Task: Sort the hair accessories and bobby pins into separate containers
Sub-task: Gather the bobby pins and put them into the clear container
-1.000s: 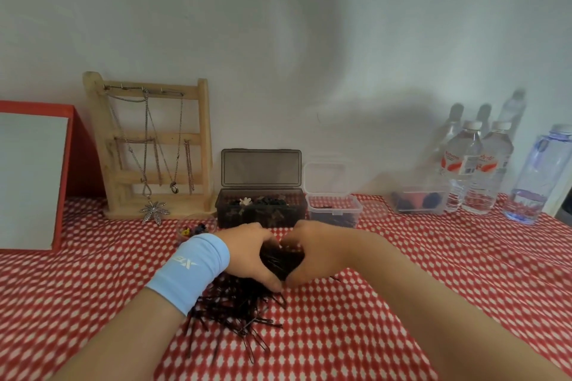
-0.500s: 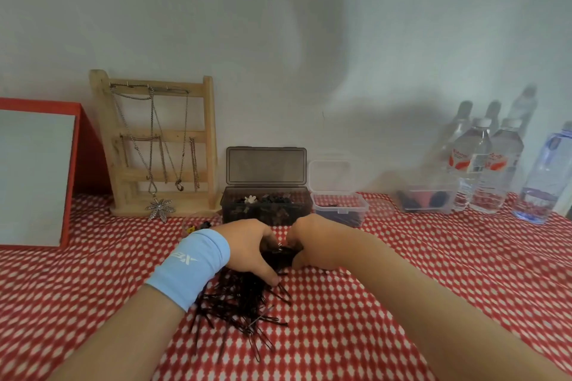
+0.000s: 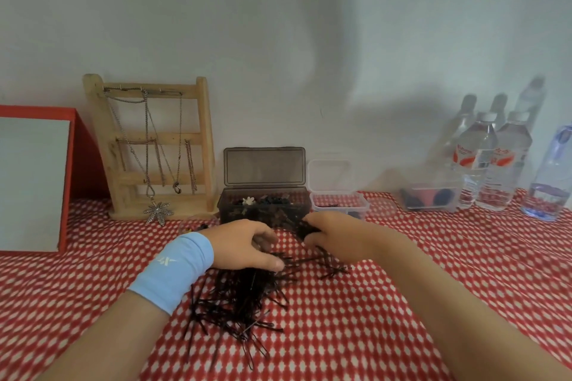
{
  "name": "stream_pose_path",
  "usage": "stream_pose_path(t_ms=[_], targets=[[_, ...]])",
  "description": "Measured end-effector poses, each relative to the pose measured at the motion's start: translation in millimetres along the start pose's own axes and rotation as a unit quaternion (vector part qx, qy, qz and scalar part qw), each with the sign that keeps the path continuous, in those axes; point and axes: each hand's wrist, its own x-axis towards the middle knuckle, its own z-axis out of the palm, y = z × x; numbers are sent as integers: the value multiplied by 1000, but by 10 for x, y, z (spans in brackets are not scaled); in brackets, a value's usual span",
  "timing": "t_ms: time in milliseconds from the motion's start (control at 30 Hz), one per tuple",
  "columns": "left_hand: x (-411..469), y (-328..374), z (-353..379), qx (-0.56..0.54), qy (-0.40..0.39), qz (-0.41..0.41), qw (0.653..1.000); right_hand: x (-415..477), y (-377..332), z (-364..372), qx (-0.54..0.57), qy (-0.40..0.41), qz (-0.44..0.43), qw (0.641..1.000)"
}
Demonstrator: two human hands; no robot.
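Note:
A heap of dark bobby pins (image 3: 238, 297) lies on the red checked cloth in front of me. My left hand (image 3: 247, 246), with a blue wristband, rests on the heap's far edge, fingers loosely curled. My right hand (image 3: 334, 237) grips a bunch of dark pins, lifted just off the cloth, in front of two boxes. The dark box (image 3: 264, 207) stands open with mixed hair accessories inside. To its right the small clear box (image 3: 340, 206) is open too, with a few dark pieces in it.
A wooden jewellery stand (image 3: 154, 148) with chains is at the back left, beside a red-framed board (image 3: 34, 182). Another clear container (image 3: 428, 199) and several water bottles (image 3: 495, 164) stand at the back right. The wall runs just behind the boxes.
My two hands, which were cupped together over the pins, have parted. The right hand has moved right and back with a bunch of pins; the left stays on the heap.

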Motion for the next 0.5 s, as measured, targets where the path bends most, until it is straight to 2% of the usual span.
stream_pose_path(t_ms=[167,300,433,500], targets=[[89,97,110,-101,151,63,981,-34,126,64,163,31,3,986],[127,194,191,-176,218,79,957,-48,169,115,265,39,-15,963],[168,195,225,-173,329,73,926,-60,161,147,389,49,-27,920],[165,221,234,-186,348,85,915,-52,153,171,474,33,-40,879]])
